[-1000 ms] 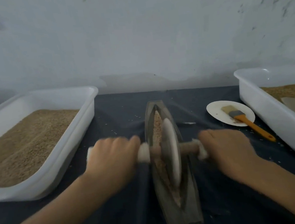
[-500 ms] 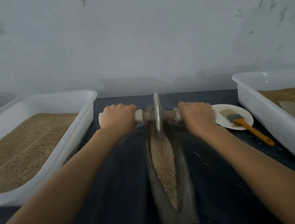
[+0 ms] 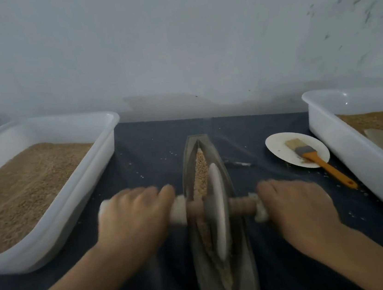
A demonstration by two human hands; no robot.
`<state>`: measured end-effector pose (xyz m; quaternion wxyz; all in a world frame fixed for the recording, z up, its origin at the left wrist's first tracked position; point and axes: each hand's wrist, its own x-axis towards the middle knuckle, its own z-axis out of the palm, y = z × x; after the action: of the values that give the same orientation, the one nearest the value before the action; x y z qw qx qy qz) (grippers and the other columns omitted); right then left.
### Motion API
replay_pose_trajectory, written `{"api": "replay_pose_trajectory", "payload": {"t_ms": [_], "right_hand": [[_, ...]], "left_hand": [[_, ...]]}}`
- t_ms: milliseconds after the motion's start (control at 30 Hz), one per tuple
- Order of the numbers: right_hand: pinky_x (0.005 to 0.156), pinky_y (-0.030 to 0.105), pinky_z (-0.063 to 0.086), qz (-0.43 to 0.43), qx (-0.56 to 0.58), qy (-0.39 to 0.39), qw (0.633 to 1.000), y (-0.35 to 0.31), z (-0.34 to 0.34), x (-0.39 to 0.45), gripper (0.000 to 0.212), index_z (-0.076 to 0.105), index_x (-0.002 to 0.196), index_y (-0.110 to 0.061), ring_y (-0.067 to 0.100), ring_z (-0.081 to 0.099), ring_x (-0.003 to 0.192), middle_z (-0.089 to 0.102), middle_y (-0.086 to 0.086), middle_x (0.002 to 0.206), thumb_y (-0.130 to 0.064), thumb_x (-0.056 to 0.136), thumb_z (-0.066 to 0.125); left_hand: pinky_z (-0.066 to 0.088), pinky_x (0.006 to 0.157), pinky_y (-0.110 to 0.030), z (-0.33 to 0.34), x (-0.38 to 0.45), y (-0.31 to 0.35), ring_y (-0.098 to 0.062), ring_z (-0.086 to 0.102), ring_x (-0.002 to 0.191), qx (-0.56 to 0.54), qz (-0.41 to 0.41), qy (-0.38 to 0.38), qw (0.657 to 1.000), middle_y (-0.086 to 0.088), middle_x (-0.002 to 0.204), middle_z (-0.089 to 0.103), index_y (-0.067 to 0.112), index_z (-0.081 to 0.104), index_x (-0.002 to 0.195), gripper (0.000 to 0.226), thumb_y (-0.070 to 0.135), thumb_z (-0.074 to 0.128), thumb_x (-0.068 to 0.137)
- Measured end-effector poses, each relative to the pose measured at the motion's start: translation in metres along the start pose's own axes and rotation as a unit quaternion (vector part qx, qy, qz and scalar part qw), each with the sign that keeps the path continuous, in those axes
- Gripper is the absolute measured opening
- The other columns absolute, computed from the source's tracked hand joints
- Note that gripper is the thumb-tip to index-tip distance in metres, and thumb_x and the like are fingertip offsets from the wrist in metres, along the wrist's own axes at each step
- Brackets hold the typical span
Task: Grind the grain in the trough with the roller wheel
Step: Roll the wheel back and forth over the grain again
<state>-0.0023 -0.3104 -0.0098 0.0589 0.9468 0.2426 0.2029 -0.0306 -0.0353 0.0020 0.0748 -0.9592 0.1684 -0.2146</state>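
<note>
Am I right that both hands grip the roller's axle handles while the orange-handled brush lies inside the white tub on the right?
Not quite: in the head view the brush lies on the small white plate beside the right tub, not inside it. The left hand and right hand do grip the roller's handles.

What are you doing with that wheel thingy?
A person is grinding grain in a long narrow trough on the dark table. Each hand holds one end of the handle that runs through the roller wheel: the left hand on one side, the right hand on the other. The wheel stands in the middle of the trough, on the grain. White tubs of grain sit at both sides, and a brush lies on a small plate.
</note>
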Motion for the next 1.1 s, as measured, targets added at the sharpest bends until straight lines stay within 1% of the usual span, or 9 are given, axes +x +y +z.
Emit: {"api": "replay_pose_trajectory", "payload": {"t_ms": [100, 233, 333, 433, 533, 633, 700, 833, 1100], "right_hand": [[0.052, 0.031, 0.034, 0.048, -0.046, -0.002, 0.998, 0.011, 0.025, 0.058, 0.028, 0.047, 0.087, -0.024, 0.021, 0.058, 0.066, 0.061, -0.004, 0.08, -0.033, 0.078, 0.072], [0.056, 0.032, 0.024, 0.085, -0.041, 0.021, 0.995, 0.018, 0.035, 0.111, 0.023, 0.047, 0.089, -0.022, 0.026, 0.062, 0.075, 0.065, 0.0, 0.087, -0.033, 0.084, 0.066], [0.057, 0.033, 0.034, 0.077, 0.002, -0.023, 0.997, 0.017, 0.03, 0.088, 0.023, 0.045, 0.09, -0.024, 0.025, 0.062, 0.077, 0.065, -0.001, 0.089, -0.036, 0.084, 0.064], [0.053, 0.034, 0.044, 0.023, 0.019, -0.04, 0.999, 0.009, 0.011, 0.026, 0.03, 0.044, 0.081, -0.03, 0.017, 0.057, 0.062, 0.058, -0.007, 0.073, -0.04, 0.072, 0.071], [0.039, 0.026, 0.03, -0.032, 0.03, 0.043, 0.998, 0.003, -0.013, -0.019, 0.041, 0.047, 0.065, -0.027, 0.013, 0.042, 0.04, 0.045, -0.009, 0.053, -0.041, 0.047, 0.082], [0.042, 0.022, 0.019, -0.025, 0.026, 0.013, 0.999, 0.001, -0.018, -0.023, 0.054, 0.05, 0.062, -0.024, 0.014, 0.04, 0.036, 0.044, -0.006, 0.049, -0.031, 0.028, 0.091], [0.042, 0.021, 0.015, -0.009, 0.014, -0.014, 1.0, 0.003, -0.004, -0.003, 0.052, 0.047, 0.067, -0.024, 0.018, 0.046, 0.04, 0.049, -0.004, 0.053, -0.03, 0.038, 0.09], [0.053, 0.033, 0.038, 0.07, -0.02, -0.003, 0.997, 0.02, 0.039, 0.07, 0.029, 0.041, 0.084, -0.027, 0.025, 0.061, 0.069, 0.063, -0.002, 0.08, -0.036, 0.08, 0.068], [0.051, 0.034, 0.035, 0.061, 0.026, 0.002, 0.998, 0.021, 0.042, 0.062, 0.037, 0.038, 0.08, -0.024, 0.029, 0.06, 0.064, 0.062, 0.001, 0.077, -0.041, 0.076, 0.071]], "left_hand": [[0.026, 0.054, -0.027, 0.032, 0.058, -0.019, -0.013, 0.05, 0.058, 0.079, -0.077, -0.008, 0.994, 0.009, 0.073, 0.058, 0.03, 0.04, 0.083, 0.033, 0.039, 0.071, 0.075], [0.03, 0.056, -0.031, 0.05, 0.101, -0.034, -0.021, 0.06, 0.068, 0.075, -0.109, 0.001, 0.991, 0.005, 0.079, 0.063, 0.026, 0.038, 0.082, 0.026, 0.036, 0.062, 0.084], [0.029, 0.056, -0.03, 0.037, 0.08, -0.025, -0.017, 0.054, 0.065, 0.063, -0.091, -0.01, 0.994, 0.007, 0.08, 0.061, 0.027, 0.035, 0.085, 0.031, 0.035, 0.065, 0.082], [0.024, 0.05, -0.026, 0.008, 0.021, -0.005, -0.013, 0.043, 0.051, 0.034, -0.03, 0.001, 0.999, 0.009, 0.063, 0.048, 0.028, 0.039, 0.077, 0.047, 0.034, 0.081, 0.059], [0.026, 0.048, -0.026, -0.015, -0.028, 0.008, -0.019, 0.042, 0.043, -0.013, 0.018, 0.088, 0.996, 0.005, 0.054, 0.042, 0.022, 0.048, 0.065, 0.041, 0.014, 0.083, 0.045], [0.026, 0.047, -0.027, -0.015, -0.035, 0.006, -0.019, 0.042, 0.042, -0.015, 0.01, 0.06, 0.998, 0.005, 0.053, 0.042, 0.022, 0.049, 0.064, 0.041, 0.015, 0.084, 0.044], [0.027, 0.047, -0.027, -0.004, -0.01, 0.002, -0.017, 0.047, 0.045, 0.002, -0.007, 0.013, 1.0, 0.005, 0.056, 0.05, 0.022, 0.052, 0.069, 0.043, 0.024, 0.087, 0.044], [0.03, 0.056, -0.031, 0.029, 0.07, -0.019, -0.02, 0.062, 0.07, 0.097, -0.093, -0.028, 0.991, 0.005, 0.082, 0.064, 0.028, 0.046, 0.088, 0.022, 0.036, 0.065, 0.08], [0.027, 0.054, -0.03, 0.026, 0.07, -0.015, -0.019, 0.057, 0.063, 0.104, -0.059, 0.009, 0.993, 0.005, 0.074, 0.059, 0.024, 0.042, 0.085, 0.027, 0.036, 0.066, 0.082]]}}
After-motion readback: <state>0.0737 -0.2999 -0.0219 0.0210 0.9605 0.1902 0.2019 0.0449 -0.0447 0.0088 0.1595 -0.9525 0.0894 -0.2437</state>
